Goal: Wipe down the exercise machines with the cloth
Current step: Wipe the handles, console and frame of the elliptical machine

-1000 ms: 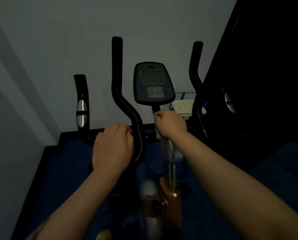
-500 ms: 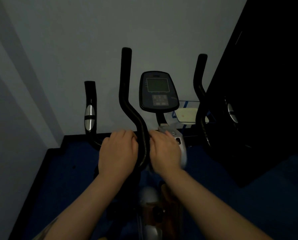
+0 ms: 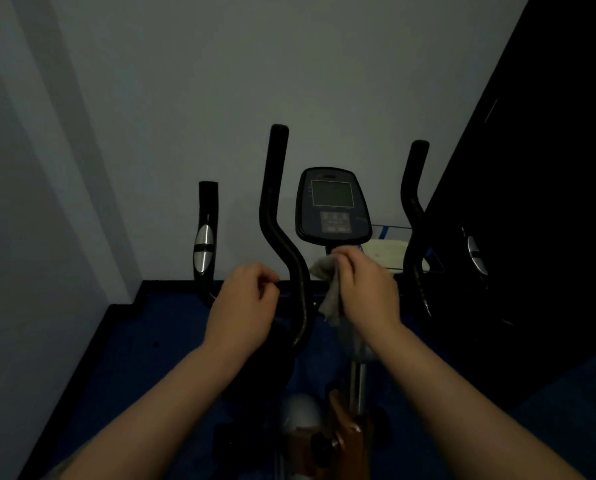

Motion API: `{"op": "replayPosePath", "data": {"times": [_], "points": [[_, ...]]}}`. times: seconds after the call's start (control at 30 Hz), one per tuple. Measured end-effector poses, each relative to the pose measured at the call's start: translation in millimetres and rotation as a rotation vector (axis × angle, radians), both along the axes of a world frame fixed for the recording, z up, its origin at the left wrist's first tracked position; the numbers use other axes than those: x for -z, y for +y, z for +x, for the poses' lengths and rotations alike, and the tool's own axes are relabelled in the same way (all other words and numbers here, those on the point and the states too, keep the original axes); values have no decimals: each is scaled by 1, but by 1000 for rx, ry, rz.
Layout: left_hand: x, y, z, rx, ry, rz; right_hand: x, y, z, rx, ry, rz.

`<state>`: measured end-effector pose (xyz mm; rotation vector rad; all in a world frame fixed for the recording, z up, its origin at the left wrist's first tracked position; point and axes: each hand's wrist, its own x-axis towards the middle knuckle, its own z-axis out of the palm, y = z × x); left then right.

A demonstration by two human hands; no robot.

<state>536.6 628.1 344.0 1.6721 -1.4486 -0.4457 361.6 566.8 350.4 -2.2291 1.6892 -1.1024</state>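
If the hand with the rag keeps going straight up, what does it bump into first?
Probably the screen box of the exercise bike. The right hand, holding the rag, sits just under it on the post. Depth is hard to judge.

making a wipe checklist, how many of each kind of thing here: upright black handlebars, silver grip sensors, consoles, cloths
upright black handlebars: 3, at
silver grip sensors: 2, at and
console: 1
cloth, held in the right hand: 1
total: 7
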Motion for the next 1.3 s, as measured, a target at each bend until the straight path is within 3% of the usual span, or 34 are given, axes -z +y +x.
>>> {"op": "replayPosePath", "data": {"times": [0.07,0.13,0.23,0.43,0.57,0.8,0.97,1.1,1.3], "points": [[-2,1,12,-28,-59,-12,-2,-6,16,-58,-150,21],[3,6,18,-74,-173,-11,10,-7,31,-132,-206,34],[14,17,18,-118,-202,12,37,16,36,-118,-288,56],[24,25,16,-132,-229,-6,37,34,0,-316,-98,-59],[24,25,16,-141,-244,-9,21,12,21,-201,-287,-89],[22,26,15,-159,-241,13,79,76,14,-213,-413,15],[22,25,15,-166,-240,11,70,70,10,-267,-373,47],[23,27,15,-170,-226,5,72,83,5,-246,-509,98],[22,28,15,-167,-222,15,85,87,19,-227,-405,-53]]}}
